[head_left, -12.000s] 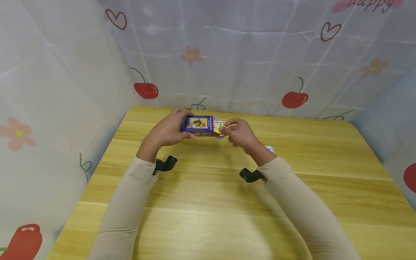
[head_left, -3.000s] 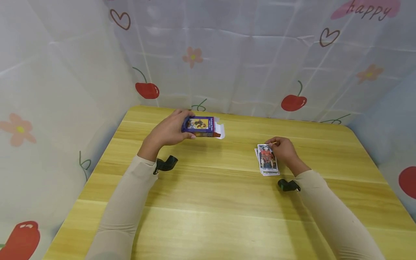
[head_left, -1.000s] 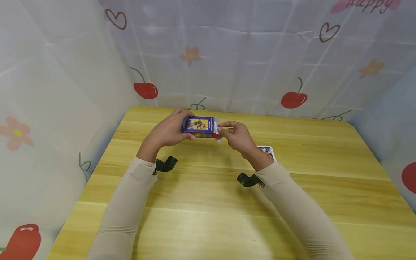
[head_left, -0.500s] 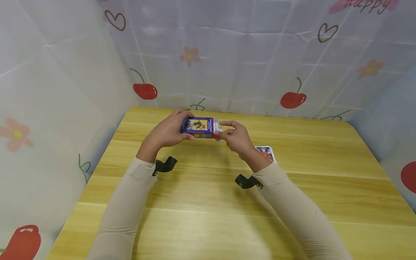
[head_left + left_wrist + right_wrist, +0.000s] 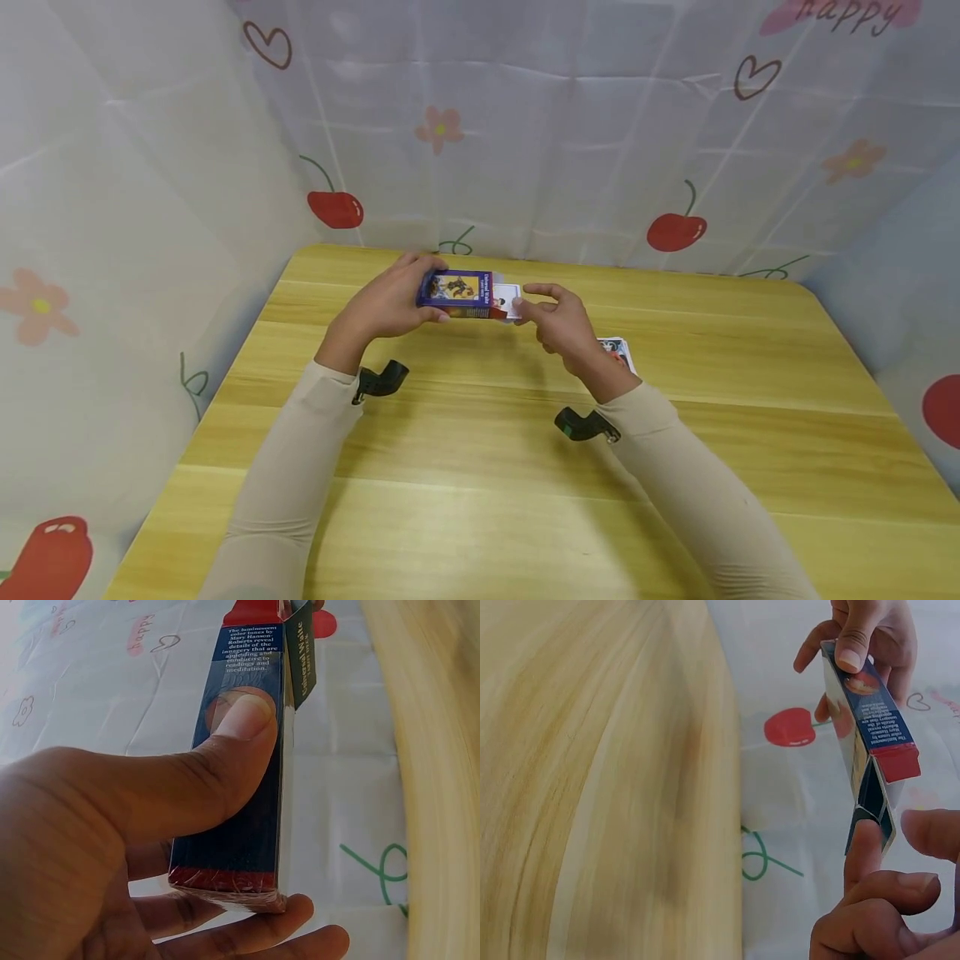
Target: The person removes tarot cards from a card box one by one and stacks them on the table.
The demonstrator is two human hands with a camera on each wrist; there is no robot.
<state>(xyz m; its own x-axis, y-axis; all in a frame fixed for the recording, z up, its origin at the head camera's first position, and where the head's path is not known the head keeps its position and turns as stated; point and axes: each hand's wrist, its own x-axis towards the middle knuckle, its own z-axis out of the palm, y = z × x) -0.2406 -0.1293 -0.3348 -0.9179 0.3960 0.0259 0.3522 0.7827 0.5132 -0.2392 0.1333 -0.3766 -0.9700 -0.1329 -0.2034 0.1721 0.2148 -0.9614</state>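
My left hand (image 5: 386, 302) grips the closed end of a blue-purple tarot card box (image 5: 456, 288), holding it sideways above the table. In the left wrist view the thumb (image 5: 244, 720) presses the box's narrow printed side. A white-bordered tarot card (image 5: 507, 298) sticks partly out of the box's open right end. My right hand (image 5: 566, 327) pinches its outer edge, thumb on top and the forefinger held off it. In the right wrist view a fingertip (image 5: 866, 832) is right at the open flap. Face-up cards (image 5: 619, 350) lie stacked on the table, partly hidden behind the right wrist.
The wooden table (image 5: 465, 500) reaches back to a pale curtain (image 5: 555, 167) printed with cherries, flowers and hearts. Black camera mounts (image 5: 384, 378) sit on both wrists.
Since three seconds ago the right hand has moved from the card pile back to the box. In the last half second a card has slid partly out rightward. The left hand keeps its hold.
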